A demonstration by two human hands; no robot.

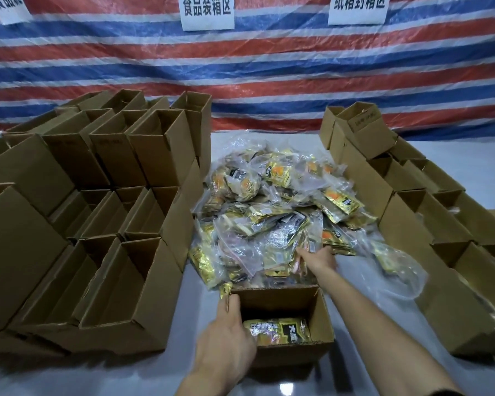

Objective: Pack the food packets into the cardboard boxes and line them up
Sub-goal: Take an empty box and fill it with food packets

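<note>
**A:** Why is the left hand [226,332] on the small open brown cardboard box [277,302]?

**B:** To steady it, I'd judge. The thumb lies along the rim of the left wall and the fingers curl over it into the box, so it won't slide on the pale grey table [469,167] during filling. The box sits mouth up at the near edge, just this side of the heap.

**A:** And the right hand [317,257]?

**B:** It reaches into the heap of clear-bagged gold food packets [275,201], presumably for the next one. Its fingertips are buried in plastic, so I cannot tell whether they pinch anything or lie spread.

**A:** Counts?

**B:** One gold-and-black foil food packet [277,331] lies flat on the box floor. The heap is too tangled to count. On the left are stacked empty brown cardboard boxes [143,281], a dozen or more, probably kept there within easy reach. On the right is a row of open brown cardboard boxes [406,224], and I can't see what is in them. Three white paper signs [207,11] hang on the red, white and blue striped tarpaulin [269,67].
</note>
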